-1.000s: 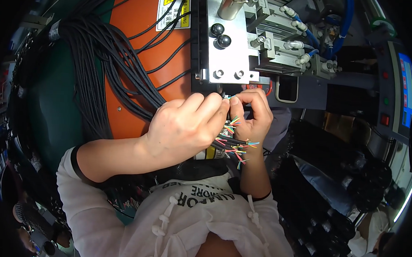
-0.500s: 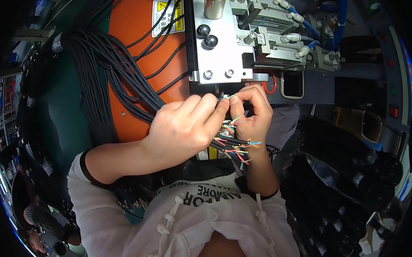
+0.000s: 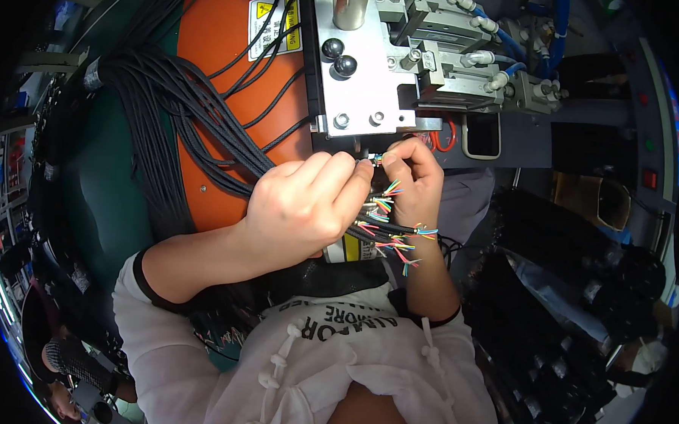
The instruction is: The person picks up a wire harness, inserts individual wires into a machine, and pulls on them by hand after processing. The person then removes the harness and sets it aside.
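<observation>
Now both hands pinch one cable end just under the grey metal machine plate (image 3: 364,77), at the centre of the frame.

Left hand (image 3: 305,207) and right hand (image 3: 413,177) meet fingertip to fingertip, closed on the small wire tip (image 3: 373,160) between them. The other cable ends with stripped coloured wires (image 3: 388,229) fan out just below the grip, under the right palm. Black braided cables (image 3: 184,122) run to the upper left over the orange panel (image 3: 217,63).

Orange machine housing (image 3: 224,86) beside a grey metal plate (image 3: 364,77), green surface (image 3: 97,201) to the left.
</observation>
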`<action>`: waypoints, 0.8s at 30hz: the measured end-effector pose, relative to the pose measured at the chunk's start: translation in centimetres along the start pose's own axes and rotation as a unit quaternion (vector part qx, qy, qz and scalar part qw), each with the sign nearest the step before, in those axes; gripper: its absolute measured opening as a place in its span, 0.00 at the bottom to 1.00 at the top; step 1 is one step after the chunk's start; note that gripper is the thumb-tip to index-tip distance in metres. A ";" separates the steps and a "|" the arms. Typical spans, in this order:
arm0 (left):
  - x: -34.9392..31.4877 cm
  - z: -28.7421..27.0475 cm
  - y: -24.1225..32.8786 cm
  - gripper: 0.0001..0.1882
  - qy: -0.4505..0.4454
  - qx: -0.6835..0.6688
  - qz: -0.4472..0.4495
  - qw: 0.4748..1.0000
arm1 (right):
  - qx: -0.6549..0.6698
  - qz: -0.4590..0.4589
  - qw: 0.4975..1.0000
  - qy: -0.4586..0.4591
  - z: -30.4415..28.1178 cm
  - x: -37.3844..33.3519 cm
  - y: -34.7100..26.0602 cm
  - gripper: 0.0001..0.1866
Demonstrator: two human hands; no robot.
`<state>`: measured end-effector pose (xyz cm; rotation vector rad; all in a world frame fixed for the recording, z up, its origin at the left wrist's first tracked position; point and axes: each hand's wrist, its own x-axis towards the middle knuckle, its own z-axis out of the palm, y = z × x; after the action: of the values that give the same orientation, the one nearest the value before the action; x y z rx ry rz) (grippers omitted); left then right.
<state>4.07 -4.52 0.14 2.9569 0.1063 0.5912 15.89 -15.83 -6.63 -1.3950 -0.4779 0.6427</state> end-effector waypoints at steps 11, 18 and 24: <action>0.1 -0.1 -1.0 0.10 0.042 -0.006 -0.006 0.999 | -0.242 -0.247 0.938 0.002 0.6 0.9 -1.0 0.05; -0.2 -1.3 0.1 0.07 -0.026 0.034 -0.034 0.998 | -0.003 0.004 1.000 -0.030 -0.5 -0.1 -0.4 0.04; -0.7 -1.8 0.4 0.08 -0.041 0.051 -0.033 0.997 | 0.001 0.005 0.999 -0.036 -0.6 0.1 0.0 0.03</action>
<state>2.71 -4.74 1.59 3.0573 0.2312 0.4679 16.32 -16.23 -6.75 -1.3776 -0.5270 0.7027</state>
